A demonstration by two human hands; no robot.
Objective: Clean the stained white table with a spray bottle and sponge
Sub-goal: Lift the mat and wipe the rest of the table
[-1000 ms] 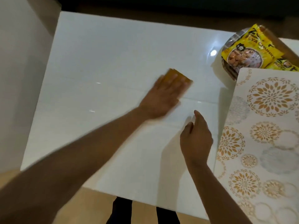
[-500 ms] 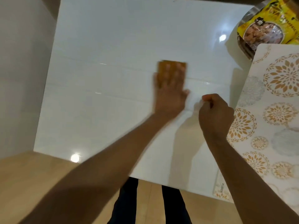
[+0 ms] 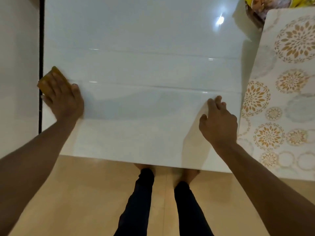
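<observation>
The left hand [image 3: 62,99] lies flat, fingers pressed on the sponge [image 3: 51,77] at the table's [image 3: 144,31] 9 o'clock edge. The right hand [image 3: 219,122], at 3 o'clock, rests on loosely bent fingers and holds nothing. The sponge looks soft and light; press it from on top. The shiny table may be slippery.

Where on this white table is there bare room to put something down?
The broad middle of the table between the left hand pressing the sponge at the left edge and the right hand. Crowded right: patterned sheet, snack packet.
</observation>
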